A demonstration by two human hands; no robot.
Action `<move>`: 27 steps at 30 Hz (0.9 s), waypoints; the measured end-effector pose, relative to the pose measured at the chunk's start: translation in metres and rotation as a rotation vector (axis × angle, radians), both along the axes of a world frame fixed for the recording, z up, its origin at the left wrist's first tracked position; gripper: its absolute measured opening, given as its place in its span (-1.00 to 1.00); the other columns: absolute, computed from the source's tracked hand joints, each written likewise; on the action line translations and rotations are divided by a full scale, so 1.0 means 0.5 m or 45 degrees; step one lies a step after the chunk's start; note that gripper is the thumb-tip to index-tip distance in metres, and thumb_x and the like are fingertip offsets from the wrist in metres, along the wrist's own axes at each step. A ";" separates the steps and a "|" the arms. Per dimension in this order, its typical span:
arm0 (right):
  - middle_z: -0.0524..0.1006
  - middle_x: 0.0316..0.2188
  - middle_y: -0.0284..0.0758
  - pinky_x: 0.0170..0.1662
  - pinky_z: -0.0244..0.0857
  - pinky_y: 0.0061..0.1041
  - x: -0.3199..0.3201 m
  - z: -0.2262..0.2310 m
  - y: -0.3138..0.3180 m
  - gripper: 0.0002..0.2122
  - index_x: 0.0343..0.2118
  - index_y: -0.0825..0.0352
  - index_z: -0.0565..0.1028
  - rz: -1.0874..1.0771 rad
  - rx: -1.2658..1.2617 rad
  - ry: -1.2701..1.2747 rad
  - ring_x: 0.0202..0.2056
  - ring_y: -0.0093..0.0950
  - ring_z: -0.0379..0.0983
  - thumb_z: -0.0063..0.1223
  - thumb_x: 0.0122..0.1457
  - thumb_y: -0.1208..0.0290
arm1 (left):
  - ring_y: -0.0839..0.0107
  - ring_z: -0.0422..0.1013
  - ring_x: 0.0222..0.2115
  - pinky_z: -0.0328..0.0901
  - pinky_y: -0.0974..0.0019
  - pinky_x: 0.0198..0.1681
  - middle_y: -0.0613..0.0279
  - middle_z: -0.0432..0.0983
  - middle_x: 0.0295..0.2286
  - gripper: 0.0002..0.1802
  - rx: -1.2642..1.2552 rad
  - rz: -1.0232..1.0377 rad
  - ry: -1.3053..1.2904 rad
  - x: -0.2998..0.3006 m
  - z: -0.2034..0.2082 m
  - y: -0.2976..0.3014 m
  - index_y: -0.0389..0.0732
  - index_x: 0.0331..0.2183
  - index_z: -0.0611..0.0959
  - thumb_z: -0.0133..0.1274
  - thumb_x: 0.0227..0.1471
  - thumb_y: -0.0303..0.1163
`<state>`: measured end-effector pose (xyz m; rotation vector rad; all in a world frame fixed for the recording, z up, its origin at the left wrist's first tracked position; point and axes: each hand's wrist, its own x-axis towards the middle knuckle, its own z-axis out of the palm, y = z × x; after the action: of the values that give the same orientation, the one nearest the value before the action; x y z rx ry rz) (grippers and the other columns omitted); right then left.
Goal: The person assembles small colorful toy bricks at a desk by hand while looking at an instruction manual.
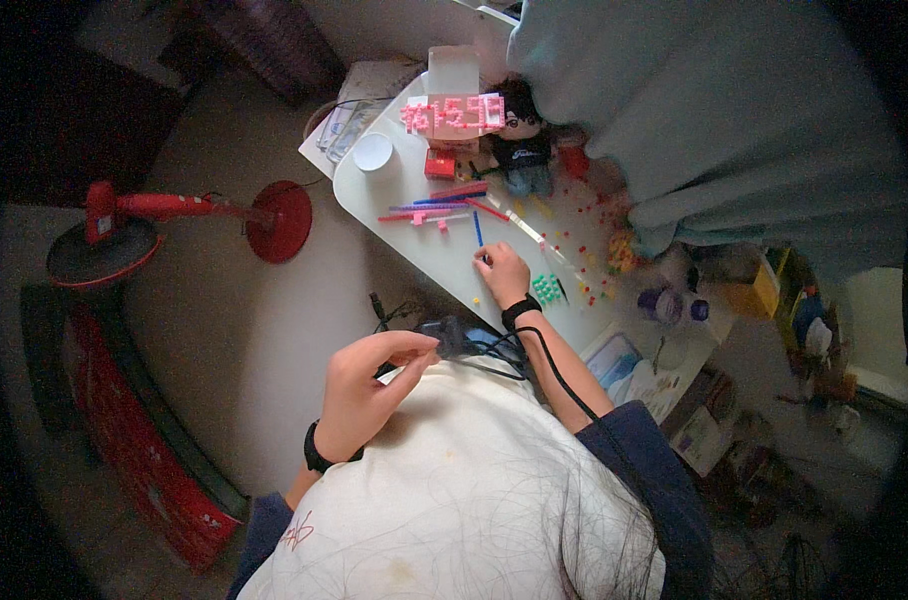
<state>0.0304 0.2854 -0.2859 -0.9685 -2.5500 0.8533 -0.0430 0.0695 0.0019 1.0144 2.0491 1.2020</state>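
Note:
At the near edge of the white table (429,255), my right hand (506,274) is closed, its fingertips around the lower end of a thin blue strip (478,228). My left hand (369,388) hovers over my lap in front of the shirt, thumb and forefinger pinched together; whatever may be between them is too small to make out. Beside my right wrist lies a patch of small green pieces (547,289). A small yellow piece (476,301) sits near the table edge. Farther off lie red and purple strips (429,208) with small pink pieces (419,218).
A pink-and-white beaded block (454,115), a red box (441,164), a round white lid or cup (373,152) and a doll (524,150) stand at the back. Red and yellow bits scatter rightward. A red fan (184,207) stands left; a black cable (549,352) runs along my right arm.

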 end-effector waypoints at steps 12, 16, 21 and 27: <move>0.61 -0.41 -0.27 -0.36 0.42 -0.53 0.045 0.021 -0.020 -0.84 -0.35 0.34 0.51 -0.011 -1.101 0.303 -0.44 -0.51 0.55 0.11 0.12 0.35 | 0.46 0.51 -0.43 0.39 0.46 -0.34 0.15 0.60 -0.39 -0.82 0.069 -0.103 -0.065 -0.036 -0.008 0.007 -0.30 -0.30 0.65 0.12 -0.05 -0.60; 0.61 -0.36 -0.29 -0.35 0.40 -0.63 0.072 0.014 -0.060 -0.84 -0.32 0.37 0.49 0.099 -1.630 0.218 -0.41 -0.56 0.54 0.08 0.18 0.36 | 0.49 0.52 -0.41 0.39 0.48 -0.32 0.17 0.59 -0.40 -0.84 0.101 -0.140 -0.073 -0.056 -0.012 0.006 -0.32 -0.31 0.62 0.10 -0.04 -0.62; 0.61 -0.35 -0.28 -0.30 0.37 -0.66 0.101 -0.035 -0.069 -0.84 -0.33 0.39 0.48 -0.130 -1.413 0.403 -0.36 -0.62 0.51 0.11 0.14 0.40 | 0.52 0.51 -0.40 0.38 0.49 -0.32 0.21 0.58 -0.42 -0.87 0.141 -0.095 -0.123 -0.069 -0.020 0.010 -0.33 -0.33 0.59 0.10 -0.02 -0.63; 0.61 -0.33 -0.26 -0.17 0.38 -0.61 0.158 -0.002 -0.005 -0.87 -0.31 0.41 0.47 -0.511 -1.199 0.724 -0.27 -0.53 0.53 0.11 0.13 0.48 | 0.52 0.52 -0.41 0.39 0.51 -0.33 0.22 0.57 -0.41 -0.88 0.208 -0.123 -0.129 -0.076 -0.018 0.019 -0.30 -0.33 0.59 0.13 -0.02 -0.61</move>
<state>0.1093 0.2829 -0.2869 -1.1646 -1.3619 1.9004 -0.0808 0.0789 -0.0073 1.0921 1.8272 1.3587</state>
